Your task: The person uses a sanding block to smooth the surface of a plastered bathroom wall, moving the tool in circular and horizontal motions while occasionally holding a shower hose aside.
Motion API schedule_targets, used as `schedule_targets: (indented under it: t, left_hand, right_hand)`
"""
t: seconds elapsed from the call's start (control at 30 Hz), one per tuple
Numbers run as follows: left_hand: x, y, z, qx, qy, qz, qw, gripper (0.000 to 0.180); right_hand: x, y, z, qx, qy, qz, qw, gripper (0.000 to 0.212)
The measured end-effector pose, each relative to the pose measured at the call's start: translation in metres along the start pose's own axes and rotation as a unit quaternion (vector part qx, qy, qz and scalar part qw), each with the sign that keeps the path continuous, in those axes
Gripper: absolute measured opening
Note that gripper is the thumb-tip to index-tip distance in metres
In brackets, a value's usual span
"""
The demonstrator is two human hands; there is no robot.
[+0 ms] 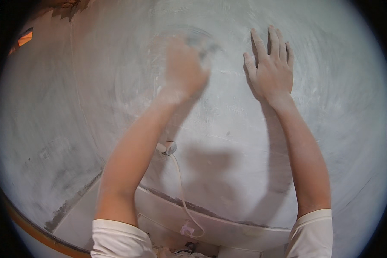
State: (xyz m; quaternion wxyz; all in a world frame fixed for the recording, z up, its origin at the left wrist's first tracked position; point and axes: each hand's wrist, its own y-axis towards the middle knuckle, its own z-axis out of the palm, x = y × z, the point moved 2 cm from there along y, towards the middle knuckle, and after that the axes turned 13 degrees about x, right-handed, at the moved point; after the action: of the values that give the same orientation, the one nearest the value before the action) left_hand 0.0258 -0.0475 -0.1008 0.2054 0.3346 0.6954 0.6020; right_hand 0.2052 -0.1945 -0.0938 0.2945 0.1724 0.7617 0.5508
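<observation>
A large grey, smooth-coated wall (228, 112) with pale, chalky streaks fills most of the head view. High on it, my left hand (185, 64) is smeared by motion, so its fingers cannot be made out. Beside its fingertips is a dark grey blur; whether that is a thing in the hand or a shadow, I cannot tell. My right hand (273, 71) lies against the wall further right, fingers spread and holding nothing. Whitish dust covers its fingers.
Below my left forearm a wall fitting (170, 148) carries a pale cord (181, 185) that hangs down to a pinkish-white plug piece (187, 230). A white ledge (228, 223) crosses the wall's foot. An orange-brown edge (43, 238) runs at lower left.
</observation>
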Motion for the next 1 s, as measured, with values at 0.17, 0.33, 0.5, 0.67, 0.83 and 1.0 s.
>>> schedule_targets:
  t: [0.17,0.33,0.5,0.67,0.83,1.0]
  left_hand:
    - [0.010,0.014,-0.020,0.107,-0.280,-0.018,0.954,0.042]
    - [0.009,0.014,-0.006,0.160,-0.096,-0.160,0.969,0.041]
    - [-0.014,-0.001,-0.022,-0.034,-0.047,0.123,0.991,0.036]
    - [0.013,0.032,-0.015,0.177,-0.156,-0.069,0.969,0.036]
    - [-0.033,-0.019,-0.019,0.026,-0.014,0.188,0.982,0.040]
    - [0.013,0.030,-0.038,0.210,-0.153,-0.099,0.961,0.040]
  right_hand:
    - [-0.004,0.000,-0.004,0.003,-0.002,0.005,1.000,0.061]
    - [0.007,-0.011,0.000,-0.013,0.055,0.009,0.998,0.059]
    - [0.018,-0.041,-0.004,-0.028,0.070,0.080,0.994,0.058]
    - [0.027,-0.060,0.013,-0.011,0.109,0.106,0.988,0.058]
    - [0.022,-0.066,0.003,0.032,0.103,0.089,0.990,0.060]
    - [0.020,-0.086,0.008,0.048,0.093,0.070,0.992,0.060]
